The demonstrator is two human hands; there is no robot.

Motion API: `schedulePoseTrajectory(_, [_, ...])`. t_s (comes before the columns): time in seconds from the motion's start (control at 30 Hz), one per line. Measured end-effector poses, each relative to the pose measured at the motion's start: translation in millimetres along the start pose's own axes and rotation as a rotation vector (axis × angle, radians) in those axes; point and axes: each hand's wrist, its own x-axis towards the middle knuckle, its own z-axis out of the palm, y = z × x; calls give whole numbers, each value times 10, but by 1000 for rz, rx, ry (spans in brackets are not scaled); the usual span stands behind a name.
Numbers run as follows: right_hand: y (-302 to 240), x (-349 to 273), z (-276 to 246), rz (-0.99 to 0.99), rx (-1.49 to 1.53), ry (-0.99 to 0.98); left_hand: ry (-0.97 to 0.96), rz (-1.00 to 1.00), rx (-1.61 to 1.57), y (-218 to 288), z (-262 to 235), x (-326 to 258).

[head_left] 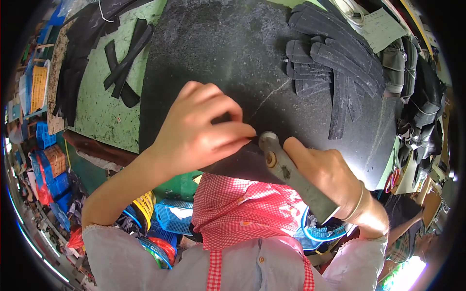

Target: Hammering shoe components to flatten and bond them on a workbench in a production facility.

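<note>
Below, white material [181,212] in blue basket [167,225]; above, left hand [201,127] in pinch, object unclear, hammer [302,188] in right hand [329,170]

Free mat [218,53] beyond tool [303,186] (strips [347,56] rightward)

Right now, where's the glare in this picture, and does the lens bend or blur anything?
Head view: a white patch glares at lower right, and a bright sheen lies on the black mat beside the right hand; head view: the fisheye curves the light strips at far left; head view: the left hand looks slightly soft.
</note>
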Motion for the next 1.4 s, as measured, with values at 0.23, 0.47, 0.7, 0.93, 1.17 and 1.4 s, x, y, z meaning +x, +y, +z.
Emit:
schedulePoseTrajectory(0.23, [-29, 115, 45, -18, 11, -1, 44, 8, 80, 11, -61, -91])
schedulePoseTrajectory(0.47, [-67, 256, 20, -57, -41, -18, 99, -29, 136, 5, -103, -167])
schedulePoseTrajectory(0.7, [-146, 326, 10, -56, -50, 83, 99, -32, 201, 46, -126, -285])
schedulePoseTrajectory(0.93, [-191, 462, -5, -60, -74, 59, 146, -104, 200, 21, -131, -378])
schedulePoseTrajectory(1.17, [-205, 520, 60, -54, 18, -22, 229, -267, 235, 98, -72, -515])
schedulePoseTrajectory(1.4, [-189, 602, 70, -97, 1, -15, 250, -265, 276, 254, -6, -498])
